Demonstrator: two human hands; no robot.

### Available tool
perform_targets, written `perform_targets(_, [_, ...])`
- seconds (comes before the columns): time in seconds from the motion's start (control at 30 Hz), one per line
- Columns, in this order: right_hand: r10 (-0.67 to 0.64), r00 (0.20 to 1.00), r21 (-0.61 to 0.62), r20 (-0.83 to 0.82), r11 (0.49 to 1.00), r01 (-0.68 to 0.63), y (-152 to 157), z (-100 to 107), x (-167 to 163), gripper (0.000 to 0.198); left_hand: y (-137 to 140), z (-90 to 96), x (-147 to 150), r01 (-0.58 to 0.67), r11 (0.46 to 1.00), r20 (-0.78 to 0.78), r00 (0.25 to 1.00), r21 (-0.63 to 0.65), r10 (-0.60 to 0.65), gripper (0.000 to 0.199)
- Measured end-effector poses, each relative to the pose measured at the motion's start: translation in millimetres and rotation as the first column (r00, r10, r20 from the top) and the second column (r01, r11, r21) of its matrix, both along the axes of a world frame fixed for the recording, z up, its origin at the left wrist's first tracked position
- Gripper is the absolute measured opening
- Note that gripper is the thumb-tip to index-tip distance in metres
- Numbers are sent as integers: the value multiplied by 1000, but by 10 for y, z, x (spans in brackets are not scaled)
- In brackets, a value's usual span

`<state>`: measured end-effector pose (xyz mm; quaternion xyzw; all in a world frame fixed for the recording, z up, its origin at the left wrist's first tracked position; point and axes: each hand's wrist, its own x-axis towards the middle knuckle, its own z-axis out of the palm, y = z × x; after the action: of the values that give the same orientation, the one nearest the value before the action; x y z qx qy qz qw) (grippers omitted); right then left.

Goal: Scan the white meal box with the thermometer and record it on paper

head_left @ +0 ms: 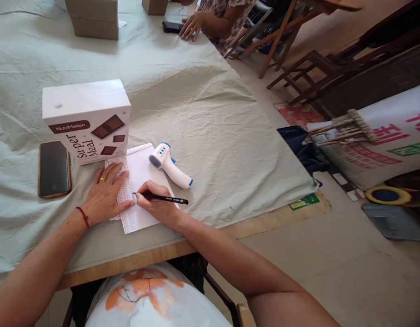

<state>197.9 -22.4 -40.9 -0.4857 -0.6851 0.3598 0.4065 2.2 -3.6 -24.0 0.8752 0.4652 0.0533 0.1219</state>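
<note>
My right hand (158, 204) grips a black pen (169, 198), its tip down on a sheet of white paper (145, 175). Rows of small marks fill the left part of the sheet. Fingers spread, my left hand (106, 193) lies flat on the paper's left side. A white and blue infrared thermometer (171, 165) rests over the sheet's upper right edge. Behind my left hand stands a white NutriMotion box (87, 120), touching or close to the paper's top. Left of that hand, a smartphone (54, 169) with a dark screen lies on the cloth.
A pale cloth (203, 118) covers the table, wrinkled toward the right. At the far side are a brown cardboard box (94, 20) and another person's hand (192, 26) beside a black phone (172, 27). Wooden stools (308, 72) and a large printed sack (383, 136) stand off the right edge.
</note>
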Motion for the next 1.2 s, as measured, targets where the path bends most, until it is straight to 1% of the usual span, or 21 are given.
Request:
perform_targets(0.17, [4, 1000, 6, -1, 1000, -4, 0, 2, 4, 12, -3, -10, -4, 0, 1000, 11, 1000, 3, 0, 71])
perform_targets(0.27, [11, 1000, -12, 7, 1000, -11, -2, -4, 10, 12, -4, -15, -10, 3, 1000, 17, 1000, 10, -3, 70])
perform_targets(0.43, [-25, 1000, 1, -8, 1000, 25, 5, -9, 8, 12, 2, -13, -7, 4, 1000, 8, 1000, 12, -4, 70])
perform_targets(0.63, [-17, 1000, 1, 17, 1000, 17, 4, -19, 1, 13, 8, -26, -11, 4, 1000, 17, 1000, 17, -4, 68])
perform_targets(0.83, [-62, 998, -3, -14, 998, 62, 16, -29, 10, 12, 9, -21, -13, 1, 1000, 15, 1000, 7, -1, 72])
perform_targets(1.07, [-23, 999, 3, 38, 1000, 23, 9, -6, 14, 13, 6, -26, -12, -4, 1000, 20, 1000, 1, 4, 71])
perform_targets(1.2, [28, 997, 3, 67, 1000, -28, 35, 19, 53, 13, 8, -32, -12, 4, 1000, 22, 1000, 10, -4, 72])
